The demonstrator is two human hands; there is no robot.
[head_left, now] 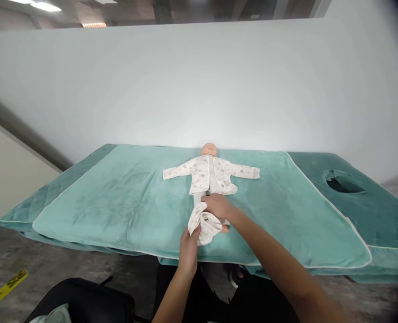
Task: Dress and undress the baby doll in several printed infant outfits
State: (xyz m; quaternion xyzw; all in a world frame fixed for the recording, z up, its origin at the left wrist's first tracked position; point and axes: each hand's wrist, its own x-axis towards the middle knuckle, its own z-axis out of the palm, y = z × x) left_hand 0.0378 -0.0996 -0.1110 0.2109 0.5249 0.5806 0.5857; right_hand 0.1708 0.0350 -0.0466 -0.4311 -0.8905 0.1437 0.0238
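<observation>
A baby doll [209, 150] lies on its back on the green bed cover, head toward the wall. It wears a white patterned jacket [199, 172], open at the front over a pale undergarment, with both sleeves spread out sideways. My left hand [188, 246] grips a bunched pair of white patterned baby pants [208, 228] at the doll's feet. Across the doll's legs, above the pants, my right hand [218, 206] has its fingers curled; what they pinch is hidden. One bare doll foot [224, 229] shows beside the pants, while the other foot is out of sight.
The bed [380, 206] carries a light green cover [94, 202] with white piping, and a face hole [344, 183] lies at its right end. A white wall [199, 85] stands behind. A black chair [81, 300] is at the lower left, near yellow floor tape [4, 290].
</observation>
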